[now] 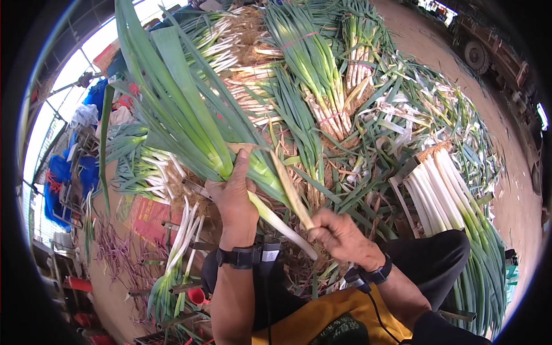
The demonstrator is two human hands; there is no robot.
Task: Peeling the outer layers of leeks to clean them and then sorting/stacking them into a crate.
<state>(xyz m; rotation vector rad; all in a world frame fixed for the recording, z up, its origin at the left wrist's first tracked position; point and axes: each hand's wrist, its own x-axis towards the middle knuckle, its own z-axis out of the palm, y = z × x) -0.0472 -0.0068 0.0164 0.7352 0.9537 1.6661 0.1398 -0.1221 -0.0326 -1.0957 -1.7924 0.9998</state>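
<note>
While the left hand (233,198) is grasping the leek (210,138) around its neck, thumb lying over the stem, the right hand (345,237) is clenching the lower end of a pale, dry-looking strip (292,192) beside the white shank (280,223). The leek is hanging in front of the body, tilting its leaves (167,75) toward the upper left and its shank toward the lower right.

By its look, it is probably behaving as a light but top-heavy thing: the leaves are spreading wide and bending softly, while the shank is looking smooth, firm and perhaps slippery. The neck is offering the surest hold, though hard squeezing is likely risking a bruise. The strip is seeming thin and easily torn.

Ahead, banded bundles (313,75) are lying on the pile, with trimmings (414,115) heaping up to their right. A row (437,192) of white stems is leaning beside the bent right knee (434,256), which is narrowing the room there. Bars (195,188) are poking out near the left hand, and a cable (384,318) is dangling below the right wrist, possibly inviting a snag.
</note>
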